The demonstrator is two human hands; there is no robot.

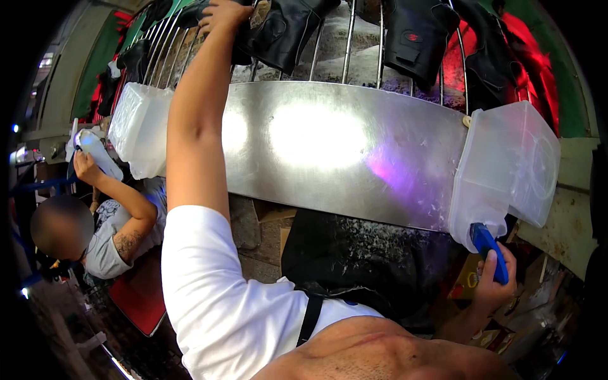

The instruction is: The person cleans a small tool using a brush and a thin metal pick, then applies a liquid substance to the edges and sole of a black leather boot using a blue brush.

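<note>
My left hand (pixel 223 15) reaches far forward to the top edge of the view, its fingers spread against a dark boot among the row on the metal rods. Beside it stands a black boot (pixel 285 35). At the lower right, my right hand (pixel 495 283) is closed around a blue-handled brush (pixel 489 250). The brush's head dips into the small mouth of a translucent plastic container (pixel 478 171), so its tip is hidden. Between my hands lies a shiny metal tabletop (pixel 304 171).
More black boots (pixel 421 44) rest on the metal rods (pixel 349 44) beyond the tabletop, with red light behind. A plastic-wrapped white block (pixel 139 130) sits at its left end. On the left, another person (pixel 120 234) holds up a pale shoe-shaped item (pixel 98 152). A dark apron (pixel 354 266) covers my lap.
</note>
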